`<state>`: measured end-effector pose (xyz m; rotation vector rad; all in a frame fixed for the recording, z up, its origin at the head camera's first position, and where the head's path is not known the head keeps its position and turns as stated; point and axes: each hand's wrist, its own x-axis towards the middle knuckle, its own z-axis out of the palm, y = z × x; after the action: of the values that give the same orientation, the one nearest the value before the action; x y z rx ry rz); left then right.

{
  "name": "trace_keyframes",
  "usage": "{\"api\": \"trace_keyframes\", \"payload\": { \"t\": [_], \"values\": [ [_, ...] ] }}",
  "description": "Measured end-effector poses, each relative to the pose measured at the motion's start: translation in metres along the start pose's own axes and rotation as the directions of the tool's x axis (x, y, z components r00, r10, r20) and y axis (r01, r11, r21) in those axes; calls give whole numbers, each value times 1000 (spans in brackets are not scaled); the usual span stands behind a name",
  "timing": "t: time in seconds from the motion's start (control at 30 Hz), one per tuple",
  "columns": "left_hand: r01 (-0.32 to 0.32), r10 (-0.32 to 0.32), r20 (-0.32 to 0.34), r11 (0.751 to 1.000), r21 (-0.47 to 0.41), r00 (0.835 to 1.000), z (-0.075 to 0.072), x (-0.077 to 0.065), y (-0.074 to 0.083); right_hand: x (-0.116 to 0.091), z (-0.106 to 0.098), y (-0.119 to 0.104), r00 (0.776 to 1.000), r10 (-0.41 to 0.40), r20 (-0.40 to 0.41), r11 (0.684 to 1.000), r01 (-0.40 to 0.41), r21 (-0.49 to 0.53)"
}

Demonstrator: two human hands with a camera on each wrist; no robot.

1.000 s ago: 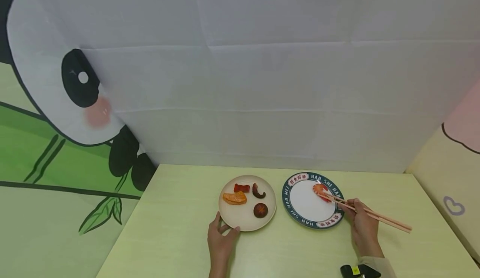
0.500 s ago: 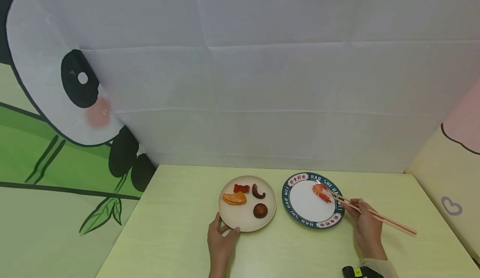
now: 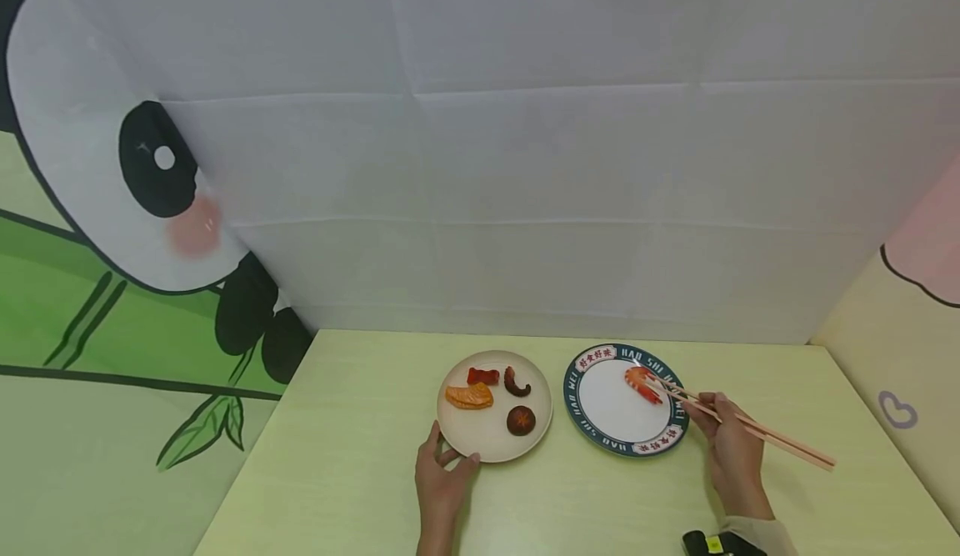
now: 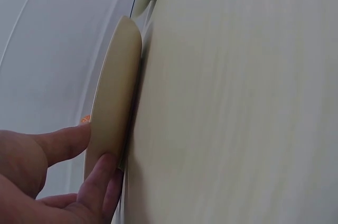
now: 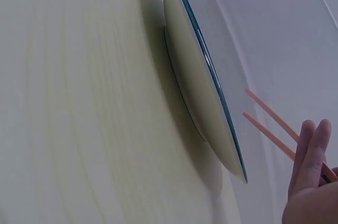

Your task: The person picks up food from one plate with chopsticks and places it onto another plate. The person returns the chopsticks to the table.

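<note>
My left hand [image 3: 441, 477] holds the near-left rim of a round beige plate [image 3: 495, 449] between thumb and fingers; the plate's side [image 4: 117, 86] shows in the left wrist view. My right hand [image 3: 731, 456] grips a pair of chopsticks [image 3: 787, 445], their tips slightly apart in the right wrist view. In the head view those tips overlap an orange-red shrimp [image 3: 641, 383], which lies on the right side of a white plate [image 3: 611, 406] with a dark blue, lettered rim.
The beige plate carries a red piece [image 3: 483, 377], an orange slice [image 3: 469, 396], a dark curled piece [image 3: 516, 383] and a brown mushroom cap [image 3: 521, 421]. A white sheet [image 3: 555, 164] rises behind the pale table [image 3: 360, 456]. A black device [image 3: 723, 543] sits at my right wrist.
The chopsticks have drawn slightly right, their tips have parted, and the shrimp lies turned a little on the white plate. My left hand stays at the beige plate.
</note>
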<state>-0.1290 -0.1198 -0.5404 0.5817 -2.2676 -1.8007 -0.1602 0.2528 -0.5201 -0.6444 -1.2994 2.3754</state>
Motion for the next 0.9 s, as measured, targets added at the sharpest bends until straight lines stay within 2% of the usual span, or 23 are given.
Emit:
{"api": "trace_keyframes", "payload": {
  "t": [0.5,0.73,0.9],
  "values": [
    [-14,14,7,1000,5,1000,0,0,2,-7,4,0,999,9,49,1000,-10,13],
    [-22,21,6,999,49,1000,0,1,-1,5,-8,20,986,-64,152,995,74,-62],
    [-20,20,11,999,40,1000,0,1,-1,14,-14,31,978,-76,194,996,82,-24]
  ]
}}
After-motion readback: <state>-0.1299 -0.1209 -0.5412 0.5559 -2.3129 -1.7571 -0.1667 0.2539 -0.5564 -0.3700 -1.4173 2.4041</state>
